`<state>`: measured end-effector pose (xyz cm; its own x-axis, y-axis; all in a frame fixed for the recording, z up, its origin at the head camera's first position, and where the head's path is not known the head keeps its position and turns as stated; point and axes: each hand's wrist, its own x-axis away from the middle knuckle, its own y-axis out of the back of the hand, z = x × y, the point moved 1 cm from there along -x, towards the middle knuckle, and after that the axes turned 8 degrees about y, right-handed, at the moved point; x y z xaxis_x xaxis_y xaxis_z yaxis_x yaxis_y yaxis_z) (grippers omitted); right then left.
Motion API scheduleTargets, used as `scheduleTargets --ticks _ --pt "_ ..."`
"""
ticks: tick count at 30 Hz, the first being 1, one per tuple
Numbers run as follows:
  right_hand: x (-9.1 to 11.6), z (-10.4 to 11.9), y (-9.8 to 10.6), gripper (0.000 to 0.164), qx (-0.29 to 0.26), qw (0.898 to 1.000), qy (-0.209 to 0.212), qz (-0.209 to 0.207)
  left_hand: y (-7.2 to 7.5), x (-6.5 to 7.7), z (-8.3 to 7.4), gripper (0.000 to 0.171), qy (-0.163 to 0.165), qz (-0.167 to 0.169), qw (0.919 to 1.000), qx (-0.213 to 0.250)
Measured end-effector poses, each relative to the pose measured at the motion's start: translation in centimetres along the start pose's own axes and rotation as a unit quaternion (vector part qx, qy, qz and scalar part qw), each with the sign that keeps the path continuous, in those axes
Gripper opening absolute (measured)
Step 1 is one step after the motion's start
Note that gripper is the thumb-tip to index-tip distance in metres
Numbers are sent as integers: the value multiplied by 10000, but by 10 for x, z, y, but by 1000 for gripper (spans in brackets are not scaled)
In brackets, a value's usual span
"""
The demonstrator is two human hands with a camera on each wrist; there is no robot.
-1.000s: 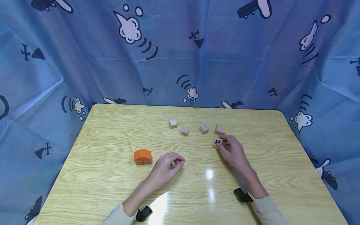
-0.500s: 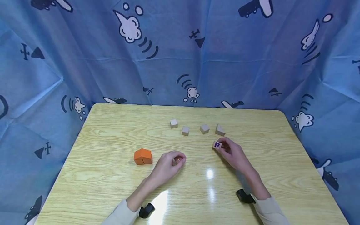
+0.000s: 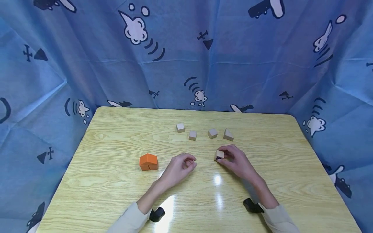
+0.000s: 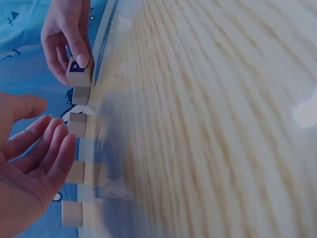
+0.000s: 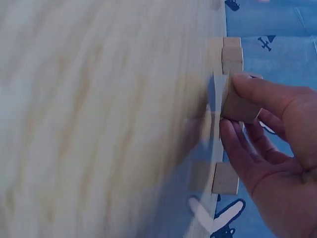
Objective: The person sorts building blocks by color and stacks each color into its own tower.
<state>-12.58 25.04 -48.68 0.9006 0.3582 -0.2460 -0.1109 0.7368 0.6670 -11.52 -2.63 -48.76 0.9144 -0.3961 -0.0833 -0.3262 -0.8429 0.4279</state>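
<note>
Between thumb and fingers, my right hand (image 3: 237,163) pinches a small wooden alphabet block (image 3: 219,155), right of the table's middle. A purple letter marks its side, best seen on the block (image 4: 79,74) in the left wrist view. The right wrist view has the thumb on one side of the block (image 5: 241,105) and fingertips at the other. My left hand (image 3: 178,170) is over the table left of it, fingers loosely bent with nothing in them. An orange house-shaped block piece (image 3: 148,161), with visible seams, stands left of that hand.
Beyond the hands lie several plain wooden pieces: a far-left cube (image 3: 180,127), a second cube (image 3: 192,135), a third cube (image 3: 212,133) and a triangular block (image 3: 228,134). A blue printed curtain (image 3: 180,48) surrounds the wooden table (image 3: 102,194) at the back and sides.
My right hand has turned the alphabet block and brought it slightly left and nearer. My left hand has shifted a little right, its thumb and fingertips now parted.
</note>
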Motion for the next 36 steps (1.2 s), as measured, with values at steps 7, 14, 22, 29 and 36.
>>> scheduleTargets --ticks 7,14,22,29,36 --pt "0 7 -9 38 -413 9986 201 263 -8 -7 0 23 65 113 9999 -13" --pt "1 14 -17 38 -494 9969 406 457 -16 -14 -1 34 250 305 9992 -94" --pt "-1 22 -26 37 -711 9938 570 636 -26 -20 3 39 283 408 9987 -69" --pt "-3 26 -30 38 -1045 9900 529 788 -30 -22 2 36 375 413 9984 -126" --pt "-5 29 -31 40 -1128 9894 348 848 -31 -24 2 33 409 376 9984 -143"
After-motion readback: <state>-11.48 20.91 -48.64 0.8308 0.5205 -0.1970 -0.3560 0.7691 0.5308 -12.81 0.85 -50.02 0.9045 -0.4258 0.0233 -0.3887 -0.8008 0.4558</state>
